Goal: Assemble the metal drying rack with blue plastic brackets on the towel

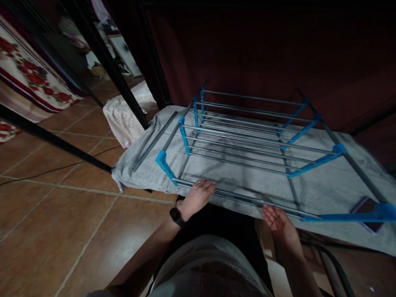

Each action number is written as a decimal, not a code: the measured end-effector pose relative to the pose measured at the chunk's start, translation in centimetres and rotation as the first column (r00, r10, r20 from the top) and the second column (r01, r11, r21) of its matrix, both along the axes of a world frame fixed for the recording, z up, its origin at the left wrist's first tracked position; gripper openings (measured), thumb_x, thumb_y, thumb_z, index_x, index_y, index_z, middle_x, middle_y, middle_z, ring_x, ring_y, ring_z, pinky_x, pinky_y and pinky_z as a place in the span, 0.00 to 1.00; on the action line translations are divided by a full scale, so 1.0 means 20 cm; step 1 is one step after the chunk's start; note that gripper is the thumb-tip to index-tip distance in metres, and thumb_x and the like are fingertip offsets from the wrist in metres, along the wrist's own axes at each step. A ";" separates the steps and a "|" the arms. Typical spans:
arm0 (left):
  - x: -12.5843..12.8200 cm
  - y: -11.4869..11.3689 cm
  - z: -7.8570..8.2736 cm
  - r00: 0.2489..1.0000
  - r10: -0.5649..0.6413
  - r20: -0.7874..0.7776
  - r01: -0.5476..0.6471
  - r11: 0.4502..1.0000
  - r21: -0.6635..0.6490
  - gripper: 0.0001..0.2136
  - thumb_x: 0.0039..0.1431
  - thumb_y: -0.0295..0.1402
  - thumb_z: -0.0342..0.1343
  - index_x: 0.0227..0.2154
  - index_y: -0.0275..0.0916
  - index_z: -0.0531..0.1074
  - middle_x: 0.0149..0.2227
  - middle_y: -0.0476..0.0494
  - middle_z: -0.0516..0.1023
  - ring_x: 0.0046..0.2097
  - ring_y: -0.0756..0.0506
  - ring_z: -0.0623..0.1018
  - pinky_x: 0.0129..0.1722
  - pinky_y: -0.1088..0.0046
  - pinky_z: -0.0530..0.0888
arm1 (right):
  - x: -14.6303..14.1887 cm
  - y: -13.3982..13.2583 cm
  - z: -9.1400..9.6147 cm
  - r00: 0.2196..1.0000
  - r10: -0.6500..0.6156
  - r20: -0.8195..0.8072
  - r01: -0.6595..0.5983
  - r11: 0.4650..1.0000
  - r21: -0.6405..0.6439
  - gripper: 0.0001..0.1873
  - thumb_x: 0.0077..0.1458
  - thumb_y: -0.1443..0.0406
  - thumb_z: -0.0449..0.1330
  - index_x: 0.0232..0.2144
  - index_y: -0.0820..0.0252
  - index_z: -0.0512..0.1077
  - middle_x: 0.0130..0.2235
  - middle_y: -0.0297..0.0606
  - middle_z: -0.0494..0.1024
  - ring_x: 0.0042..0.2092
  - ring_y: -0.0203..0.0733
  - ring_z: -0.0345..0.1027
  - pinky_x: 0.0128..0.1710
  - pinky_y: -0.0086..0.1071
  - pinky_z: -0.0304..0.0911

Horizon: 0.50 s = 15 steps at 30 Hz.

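A rack (247, 142) of grey metal rods and blue plastic brackets lies on a grey cloth on its side, its rows of rods running left to right. My left hand (199, 197), with a black band on the wrist, bends its fingers over the nearest metal rods (238, 198) close to their left end. Further right, my right hand (278, 220) is palm up under the same rods, its fingers stretched out and the fingertips at the rod. At the rods' ends are a blue bracket (167, 167) on the left and another blue bracket (355, 216) on the right.
Two loose grey tubes (154, 142) lie on the cloth (142, 169) left of the rack. A phone (368, 212) rests partly behind the right bracket. Black metal bars (58, 140) cross the left side above the tiled floor (83, 214). A dark red panel (262, 53) stands behind.
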<state>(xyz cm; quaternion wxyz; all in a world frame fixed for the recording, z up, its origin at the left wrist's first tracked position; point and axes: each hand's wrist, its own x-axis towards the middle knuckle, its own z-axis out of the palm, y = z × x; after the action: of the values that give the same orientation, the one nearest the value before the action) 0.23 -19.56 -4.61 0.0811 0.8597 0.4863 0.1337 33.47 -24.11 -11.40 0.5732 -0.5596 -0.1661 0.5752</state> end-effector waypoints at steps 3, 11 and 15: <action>0.00 0.01 -0.01 1.000 -0.002 0.000 0.002 1.000 -0.001 0.12 0.69 0.33 0.42 0.44 0.37 0.70 0.40 0.41 0.73 0.43 0.43 0.71 0.46 0.64 0.67 | 0.00 0.01 0.00 1.000 -0.003 -0.005 0.003 1.000 -0.017 0.16 0.46 0.55 0.68 0.34 0.56 0.72 0.43 0.42 0.79 0.44 0.43 0.75 0.51 0.42 0.70; -0.01 0.02 -0.05 1.000 -0.001 -0.011 0.001 1.000 -0.009 0.13 0.69 0.34 0.42 0.46 0.38 0.70 0.40 0.42 0.73 0.42 0.44 0.72 0.45 0.65 0.67 | -0.02 0.02 -0.01 0.999 -0.004 -0.033 0.004 1.000 -0.010 0.16 0.46 0.55 0.68 0.34 0.57 0.71 0.43 0.41 0.79 0.43 0.40 0.75 0.50 0.37 0.70; -0.01 0.03 -0.05 1.000 -0.009 -0.007 0.009 1.000 -0.020 0.13 0.69 0.34 0.42 0.45 0.38 0.70 0.40 0.42 0.74 0.42 0.44 0.72 0.45 0.65 0.67 | -0.03 0.02 0.00 1.000 -0.012 -0.028 0.012 1.000 -0.011 0.16 0.45 0.56 0.69 0.33 0.56 0.71 0.42 0.41 0.80 0.42 0.41 0.75 0.47 0.38 0.71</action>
<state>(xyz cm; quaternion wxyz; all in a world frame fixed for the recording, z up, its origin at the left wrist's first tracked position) 0.04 -19.02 -5.62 0.0886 0.8615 0.4840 0.1253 32.93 -23.69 -11.46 0.5760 -0.5555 -0.1518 0.5802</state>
